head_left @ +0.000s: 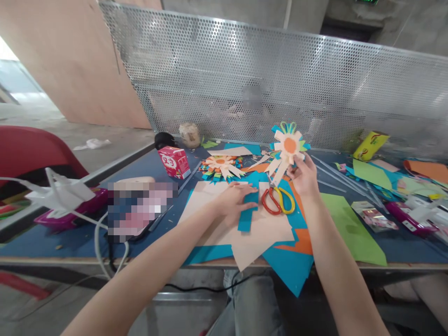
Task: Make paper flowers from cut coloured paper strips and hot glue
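Note:
My right hand (pixel 305 177) is raised above the table, its fingers pinched on the stem of a paper flower (pixel 289 145) with cream petals, an orange centre and blue backing. My left hand (pixel 235 199) lies on a blue paper strip (pixel 248 213) that rests on cream sheets (pixel 261 232), fingers curled over the strip's top. Red-and-yellow-handled scissors (pixel 278 199) lie between my two hands. A second paper flower (pixel 221 166) lies flat farther back on the table.
Blue, orange and green paper sheets (pixel 346 221) cover the blue tabletop (pixel 52 240). A red carton (pixel 174 161) stands at the back left, a yellow box (pixel 369 144) at the back right. A perforated metal screen (pixel 266 84) closes the rear. White cables (pixel 100 242) hang at left.

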Action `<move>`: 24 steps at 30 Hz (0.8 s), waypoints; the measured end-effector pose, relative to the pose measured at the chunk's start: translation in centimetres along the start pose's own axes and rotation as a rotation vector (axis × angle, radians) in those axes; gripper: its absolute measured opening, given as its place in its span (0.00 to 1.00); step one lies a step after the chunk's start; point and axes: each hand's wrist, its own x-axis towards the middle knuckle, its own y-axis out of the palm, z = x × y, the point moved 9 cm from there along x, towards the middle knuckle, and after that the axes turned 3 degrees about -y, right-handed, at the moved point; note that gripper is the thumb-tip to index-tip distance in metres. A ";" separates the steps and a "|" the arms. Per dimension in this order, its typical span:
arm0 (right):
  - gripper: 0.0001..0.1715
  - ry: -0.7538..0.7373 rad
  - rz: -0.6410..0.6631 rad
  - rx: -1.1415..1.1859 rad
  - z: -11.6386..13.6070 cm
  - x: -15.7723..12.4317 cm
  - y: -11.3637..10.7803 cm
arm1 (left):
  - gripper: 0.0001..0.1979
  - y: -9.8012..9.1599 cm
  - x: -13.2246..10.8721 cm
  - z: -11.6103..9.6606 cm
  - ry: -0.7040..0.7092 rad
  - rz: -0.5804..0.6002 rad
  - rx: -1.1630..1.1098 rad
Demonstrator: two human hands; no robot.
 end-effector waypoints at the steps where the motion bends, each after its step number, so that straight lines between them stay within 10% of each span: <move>1: 0.18 0.004 0.021 0.000 -0.1 -0.2 0.4 | 0.24 -0.5 0.1 0.4 -0.027 -0.060 -0.014; 10: 0.17 0.002 -0.025 0.144 0.0 0.1 -0.6 | 0.15 -2.4 0.2 2.7 -0.260 -0.319 -0.053; 24: 0.22 -0.057 -0.182 0.225 0.4 1.1 -3.6 | 0.28 0.5 12.7 4.2 -0.159 -0.152 0.404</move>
